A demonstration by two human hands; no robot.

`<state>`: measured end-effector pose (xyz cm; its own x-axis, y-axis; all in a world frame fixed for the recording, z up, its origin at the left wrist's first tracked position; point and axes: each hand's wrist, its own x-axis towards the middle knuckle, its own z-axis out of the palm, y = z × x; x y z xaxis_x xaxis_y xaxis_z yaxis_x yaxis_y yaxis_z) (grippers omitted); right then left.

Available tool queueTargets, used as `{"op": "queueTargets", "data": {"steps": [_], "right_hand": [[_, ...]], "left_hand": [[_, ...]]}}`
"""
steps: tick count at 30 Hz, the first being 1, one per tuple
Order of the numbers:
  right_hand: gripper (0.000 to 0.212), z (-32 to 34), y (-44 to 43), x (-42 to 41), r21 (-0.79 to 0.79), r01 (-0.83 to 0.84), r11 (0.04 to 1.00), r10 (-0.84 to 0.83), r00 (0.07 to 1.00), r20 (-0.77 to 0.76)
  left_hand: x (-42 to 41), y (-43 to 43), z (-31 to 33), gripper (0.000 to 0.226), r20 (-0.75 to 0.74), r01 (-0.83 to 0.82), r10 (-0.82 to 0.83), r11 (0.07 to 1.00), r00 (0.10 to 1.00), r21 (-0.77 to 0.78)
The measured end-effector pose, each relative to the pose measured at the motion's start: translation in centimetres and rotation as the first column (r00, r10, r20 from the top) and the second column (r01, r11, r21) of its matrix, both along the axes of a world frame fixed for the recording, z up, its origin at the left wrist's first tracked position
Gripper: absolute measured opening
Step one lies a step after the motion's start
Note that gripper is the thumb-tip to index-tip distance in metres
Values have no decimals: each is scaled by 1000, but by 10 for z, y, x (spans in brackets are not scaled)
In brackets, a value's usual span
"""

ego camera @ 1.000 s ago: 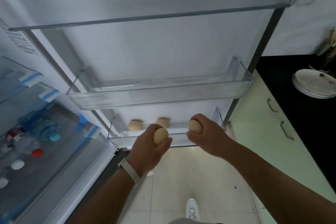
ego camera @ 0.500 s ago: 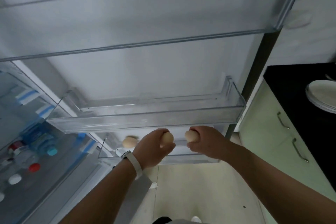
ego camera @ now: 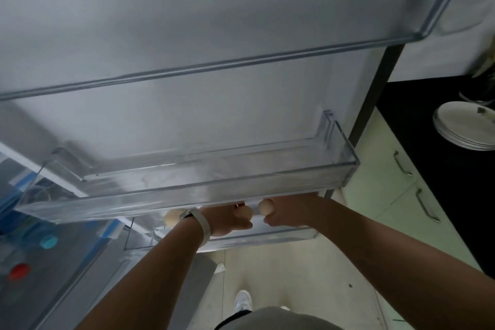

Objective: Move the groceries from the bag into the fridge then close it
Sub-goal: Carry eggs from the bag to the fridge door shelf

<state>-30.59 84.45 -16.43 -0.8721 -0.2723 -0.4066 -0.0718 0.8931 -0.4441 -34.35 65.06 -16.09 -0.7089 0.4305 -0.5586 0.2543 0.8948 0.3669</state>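
Note:
The fridge door (ego camera: 214, 75) stands open in front of me with clear bins. My left hand (ego camera: 227, 221) grips a pale brown egg (ego camera: 245, 212) and my right hand (ego camera: 292, 210) grips another egg (ego camera: 265, 207); both reach into the lower door bin (ego camera: 281, 237), partly hidden under the middle door bin (ego camera: 187, 195). A third egg (ego camera: 171, 217) lies in the lower bin, left of my left wrist. The bag is out of view.
Bottles with a red cap (ego camera: 18, 270) and a teal cap (ego camera: 48, 241) lie inside the fridge at lower left. A black counter (ego camera: 428, 142) with stacked plates (ego camera: 466, 128) stands right, above pale green cabinet doors (ego camera: 388, 195). My shoe (ego camera: 242, 300) is on the tiled floor.
Both hands moved forward and down into the lower door bin with their eggs. The view tilted, so the middle bin now covers one of the eggs resting there.

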Motion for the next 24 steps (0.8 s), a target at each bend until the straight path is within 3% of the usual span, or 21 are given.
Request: {"op": "queueTargets", "data": {"steps": [5, 9, 11, 18, 24], "right_hand": [[24, -8, -6, -7, 22, -44, 999, 42, 995, 92], [13, -23, -9, -13, -24, -90, 996, 92, 987, 129], [9, -29, -8, -16, -27, -99, 995, 101, 989, 110], [35, -39, -8, -17, 59, -111, 992, 110, 994, 21], [39, -41, -7, -15, 104, -122, 987, 129, 990, -61]], "left_hand": [[-4, 7, -9, 32, 20, 69, -69, 997, 997, -39], [-5, 11, -10, 34, 25, 104, -103, 993, 994, -52], [-5, 10, -12, 36, 15, 90, -89, 995, 996, -31], [-4, 8, -14, 45, -3, 121, -121, 987, 993, 107], [-2, 10, -9, 46, -77, 152, -148, 987, 986, 51]]}}
